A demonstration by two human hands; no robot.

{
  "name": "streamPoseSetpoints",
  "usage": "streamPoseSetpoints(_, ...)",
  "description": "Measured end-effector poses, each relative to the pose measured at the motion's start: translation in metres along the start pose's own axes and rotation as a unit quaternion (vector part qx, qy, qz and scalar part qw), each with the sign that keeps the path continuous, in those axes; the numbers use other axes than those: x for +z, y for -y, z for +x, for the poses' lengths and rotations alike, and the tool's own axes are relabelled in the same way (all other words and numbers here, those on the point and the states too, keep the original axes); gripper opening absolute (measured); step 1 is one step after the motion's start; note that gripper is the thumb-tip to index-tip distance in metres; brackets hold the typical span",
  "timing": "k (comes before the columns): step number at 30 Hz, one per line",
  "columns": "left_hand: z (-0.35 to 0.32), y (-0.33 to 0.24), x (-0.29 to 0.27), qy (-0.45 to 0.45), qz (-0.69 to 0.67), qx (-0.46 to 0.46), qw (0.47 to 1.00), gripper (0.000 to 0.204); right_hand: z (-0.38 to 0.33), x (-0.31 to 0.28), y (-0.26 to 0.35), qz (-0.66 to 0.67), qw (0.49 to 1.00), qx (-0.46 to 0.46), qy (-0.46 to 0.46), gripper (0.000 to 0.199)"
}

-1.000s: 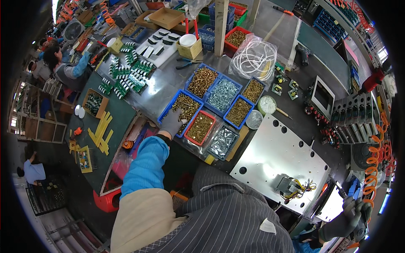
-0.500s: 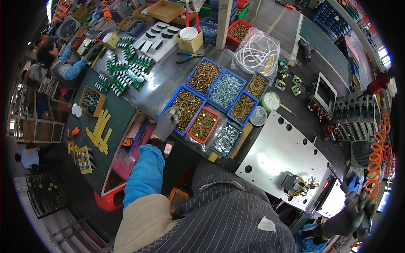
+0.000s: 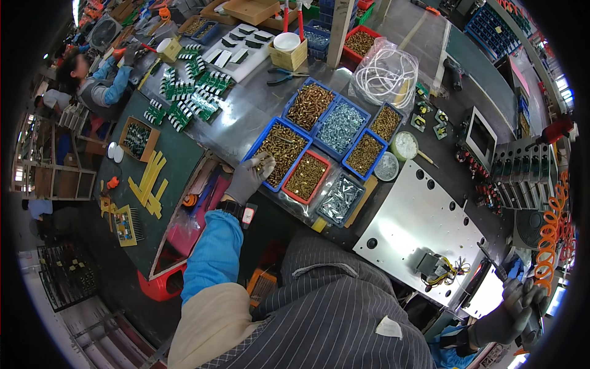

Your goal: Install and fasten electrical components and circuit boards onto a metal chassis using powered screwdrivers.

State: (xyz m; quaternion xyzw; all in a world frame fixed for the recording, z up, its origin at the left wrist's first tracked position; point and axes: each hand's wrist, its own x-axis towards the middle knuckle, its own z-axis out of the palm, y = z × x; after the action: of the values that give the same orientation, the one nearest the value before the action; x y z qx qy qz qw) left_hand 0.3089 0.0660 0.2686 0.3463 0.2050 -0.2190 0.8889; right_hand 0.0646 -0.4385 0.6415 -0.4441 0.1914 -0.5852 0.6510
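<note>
The left hand [image 3: 247,178], gray-gloved, is at the near left edge of a blue bin [image 3: 257,139], its fingers curled around what look like a few brass screws [image 3: 283,142]; the rest lie heaped in that bin, pointing every way with no shared long axis; they should be light, hard and slippery, best pinched by the head; the right hand [image 3: 515,310] has its fingers closed around a driver [image 3: 496,267], whose long shaft points up and left, near the metal plate [image 3: 405,227]; it is probably heavier, stiff, best held by its body.
</note>
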Motion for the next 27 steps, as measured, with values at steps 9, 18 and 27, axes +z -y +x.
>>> streamPoseSetpoints(9,0.004,-0.011,-0.004,-0.023,0.111,-0.004,0.994,0.043,0.029,-0.082,0.021,-0.011,0.919,0.008,0.395,0.044)
streamPoseSetpoints(18,0.002,-0.006,0.005,-0.052,0.191,0.043,0.979,0.041,0.015,-0.099,0.028,-0.079,0.958,-0.073,0.267,0.051)
streamPoseSetpoints(27,-0.061,0.061,0.135,0.101,0.035,0.008,0.994,0.039,0.001,-0.096,0.033,-0.053,0.986,-0.077,0.14,0.053)
